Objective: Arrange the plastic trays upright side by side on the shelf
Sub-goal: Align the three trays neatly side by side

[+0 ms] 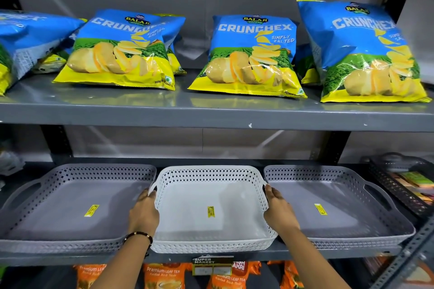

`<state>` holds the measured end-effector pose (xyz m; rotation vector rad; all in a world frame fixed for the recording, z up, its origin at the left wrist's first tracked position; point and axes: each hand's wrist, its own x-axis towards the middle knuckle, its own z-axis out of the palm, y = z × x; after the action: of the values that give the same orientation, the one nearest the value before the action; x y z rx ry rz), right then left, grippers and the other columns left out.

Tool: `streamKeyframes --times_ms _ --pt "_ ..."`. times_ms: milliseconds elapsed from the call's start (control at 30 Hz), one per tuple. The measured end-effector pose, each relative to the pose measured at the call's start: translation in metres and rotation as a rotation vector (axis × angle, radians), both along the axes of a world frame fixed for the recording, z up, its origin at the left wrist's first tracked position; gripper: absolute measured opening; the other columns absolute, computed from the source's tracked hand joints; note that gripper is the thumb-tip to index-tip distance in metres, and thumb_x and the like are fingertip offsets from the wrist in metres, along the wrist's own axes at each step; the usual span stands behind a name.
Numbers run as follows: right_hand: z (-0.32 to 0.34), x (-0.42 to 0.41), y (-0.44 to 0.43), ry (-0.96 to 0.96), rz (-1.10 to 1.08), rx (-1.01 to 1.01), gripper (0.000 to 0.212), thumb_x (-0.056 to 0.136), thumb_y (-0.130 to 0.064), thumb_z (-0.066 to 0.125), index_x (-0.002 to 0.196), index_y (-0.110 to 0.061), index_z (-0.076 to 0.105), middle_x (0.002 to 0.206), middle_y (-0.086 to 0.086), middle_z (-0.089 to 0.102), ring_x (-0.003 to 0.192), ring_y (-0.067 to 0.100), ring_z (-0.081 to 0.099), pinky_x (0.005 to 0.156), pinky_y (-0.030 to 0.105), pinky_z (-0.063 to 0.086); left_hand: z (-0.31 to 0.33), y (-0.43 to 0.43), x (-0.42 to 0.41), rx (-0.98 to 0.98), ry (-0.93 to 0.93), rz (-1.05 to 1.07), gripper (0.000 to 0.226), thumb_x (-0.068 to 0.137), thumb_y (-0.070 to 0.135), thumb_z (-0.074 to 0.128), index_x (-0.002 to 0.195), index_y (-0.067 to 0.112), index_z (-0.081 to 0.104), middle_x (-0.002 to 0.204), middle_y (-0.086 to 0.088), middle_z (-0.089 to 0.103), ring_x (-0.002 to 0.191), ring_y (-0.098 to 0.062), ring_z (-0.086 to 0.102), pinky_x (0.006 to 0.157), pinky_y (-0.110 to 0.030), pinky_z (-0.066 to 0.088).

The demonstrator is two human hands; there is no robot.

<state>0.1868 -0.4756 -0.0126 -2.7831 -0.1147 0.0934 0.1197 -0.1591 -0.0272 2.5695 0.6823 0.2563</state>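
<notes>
Head view: the left hand [144, 211] and right hand [278, 210] have fingers closed on the side handles of the white perforated plastic tray [212, 209], lying flat between two grey perforated trays [70, 206] on the grey metal shelf [293, 254], likely to tip it upright.

You had three perforated-walled trays lying flat in a row on the shelf [211, 254], open sides up. The white tray [212, 197] sat in the middle, touching a grey tray [70, 197] on its left and another grey tray [333, 197] on its right. Each carried a small yellow sticker on its floor. Both grey ones looked like stacks of several.
</notes>
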Motion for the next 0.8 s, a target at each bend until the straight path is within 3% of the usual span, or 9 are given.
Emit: streamKeyframes --times_ms 800 --pt "0.0007 -0.0018 0.0002 0.000 -0.003 -0.009 0.075 0.082 0.005 0.038 0.148 -0.018 0.010 0.156 0.007 0.017 0.123 0.036 0.048 0.097 0.042 0.045 0.0062 -0.0034 -0.0041 -0.005 -0.001 -0.019 0.061 0.082 -0.014 0.037 0.137 0.013 0.043 0.151 -0.010 0.033 0.126 -0.037 0.048 0.102 -0.047 0.045"
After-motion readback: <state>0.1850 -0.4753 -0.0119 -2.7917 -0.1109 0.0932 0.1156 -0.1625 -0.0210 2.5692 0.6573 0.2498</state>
